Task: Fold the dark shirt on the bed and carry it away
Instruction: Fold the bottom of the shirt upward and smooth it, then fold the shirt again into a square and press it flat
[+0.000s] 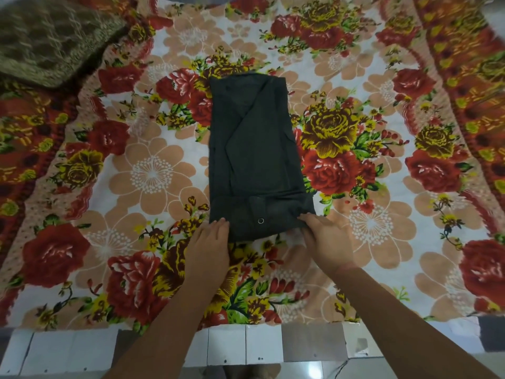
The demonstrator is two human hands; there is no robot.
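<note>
In the head view, a dark charcoal cloth shirt (257, 154) lies in the middle of a bed covered by a white bedsheet printed with red, yellow and peach flowers (153, 173). The shirt is folded into a long, narrow rectangle that runs away from the person, with its sides turned in so that diagonal edges cross on top. At the near end a band of cloth is folded across its width, and a small round metal snap (260, 220) shows on that band.

The left hand (210, 242) lies flat on the sheet at the shirt's near left corner. Its fingers are straight and pressed together, and their tips touch the cloth's edge. The right hand (325, 236) rests on the near right corner, its fingers also straight and close together, lying over the folded band. Its thumb is hidden, so I cannot tell whether it is tucked under the edge. Both bare forearms reach in from the bottom of the view.

A brown patterned woven blanket (49, 36) sits on the far left corner of the bed, well apart from the shirt. White square tiles (246, 346) line the near side below the sheet.
</note>
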